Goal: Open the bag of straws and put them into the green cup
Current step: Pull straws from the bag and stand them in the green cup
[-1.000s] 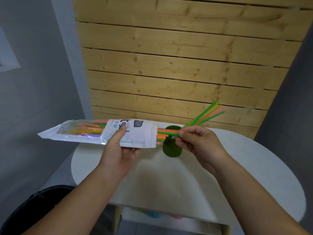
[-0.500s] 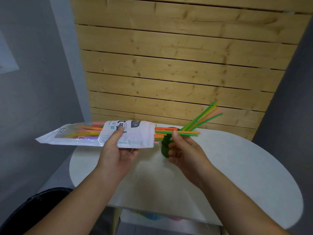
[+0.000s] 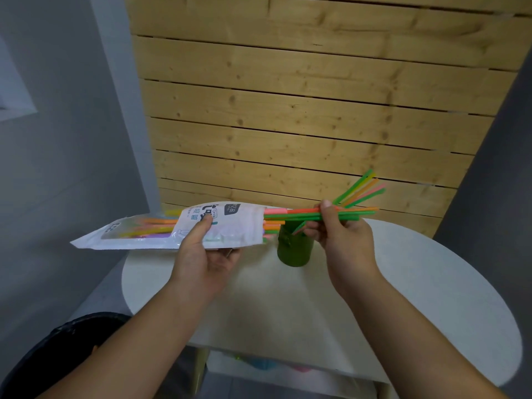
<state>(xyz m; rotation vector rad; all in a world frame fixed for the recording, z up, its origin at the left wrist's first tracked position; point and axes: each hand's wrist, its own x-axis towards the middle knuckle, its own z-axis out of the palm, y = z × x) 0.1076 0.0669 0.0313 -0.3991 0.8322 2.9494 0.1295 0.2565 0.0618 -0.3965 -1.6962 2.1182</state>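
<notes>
The left hand (image 3: 205, 254) holds the bag of straws (image 3: 236, 223) above the left edge of the white desk (image 3: 403, 283). Its thumb lies on top of the printed white panel and its fingers (image 3: 227, 256) curl underneath, so the hand grips the bag near its middle. The bag lies nearly level, with its sealed clear end pointing left and slightly down and its open mouth facing right. Orange, yellow, green and purple straws show through the clear part.

A few straws (image 3: 302, 216), green and orange with a pink one at the bag's mouth, stick partway out of the open end and run level to the right. The right hand (image 3: 342, 237) pinches this small bunch, thumb on top and fingers (image 3: 313, 233) curled below, with the free tips reaching just past the hand. How many straws it holds I cannot tell.

The green cup (image 3: 295, 251) stands upright on the desk, just below the bag's mouth and between the 2 hands. Its rim is partly hidden behind the right hand and the bunch. A fan of straws in the cup (image 3: 359, 188), green, yellow, orange and pink, leans up to the right from behind the right hand, against the wooden plank wall (image 3: 288, 110).

A black bin (image 3: 57, 355) sits on the floor at lower left. A lower shelf (image 3: 288, 375) under the desk carries blurred coloured things.
</notes>
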